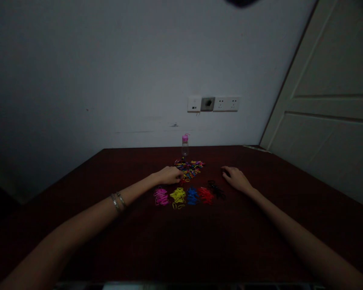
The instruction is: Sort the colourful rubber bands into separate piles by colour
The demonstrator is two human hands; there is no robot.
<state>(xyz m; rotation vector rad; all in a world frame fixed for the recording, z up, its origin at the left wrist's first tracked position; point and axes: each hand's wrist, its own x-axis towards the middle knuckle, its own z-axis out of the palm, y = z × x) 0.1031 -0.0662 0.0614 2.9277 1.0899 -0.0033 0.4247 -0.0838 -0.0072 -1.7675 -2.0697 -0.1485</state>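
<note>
My left hand (170, 175) is at the left edge of a mixed heap of coloured rubber bands (195, 164), fingers curled down and closed. A red rubber band (182, 182) shows right at its fingertips. Nearer to me lie sorted piles in a row: pink bands (161, 196), yellow bands (178, 195), blue bands (192, 195), red bands (205, 195) and black bands (216, 189). My right hand (235, 178) rests on the table right of the heap, thumb apart from the fingers, holding nothing that I can see.
A small clear bottle (185, 150) with a pink cap stands behind the heap. The dark red-brown table (169, 241) meets a pale wall with socket plates (226, 104). A panelled door (326, 100) is at the right.
</note>
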